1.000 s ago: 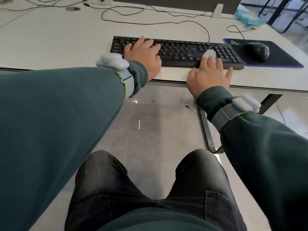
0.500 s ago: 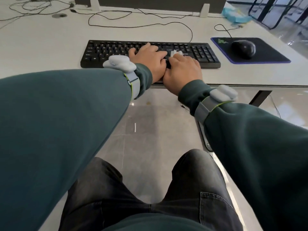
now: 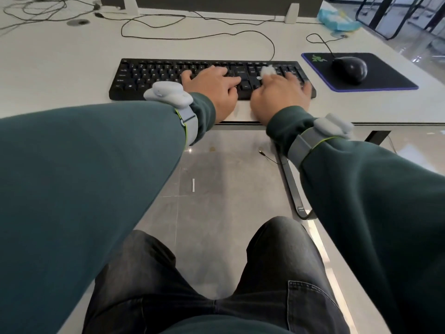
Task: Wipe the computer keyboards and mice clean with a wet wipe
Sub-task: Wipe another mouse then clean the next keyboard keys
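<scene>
The white desk (image 3: 72, 68) carries the black keyboard (image 3: 156, 73) near its front edge. Right of the keyboard lies the dark mouse pad (image 3: 385, 78). My left hand (image 3: 214, 85) rests flat on the keyboard's middle keys, fingers relaxed and holding nothing. My right hand (image 3: 279, 95), blurred, lies with fingers spread on the keyboard's right end, pressing down the wet wipe (image 3: 267, 69). The black mouse (image 3: 350, 68) sits on the pad, well apart from the keyboard. The wipe pokes out past my fingertips onto the keys.
</scene>
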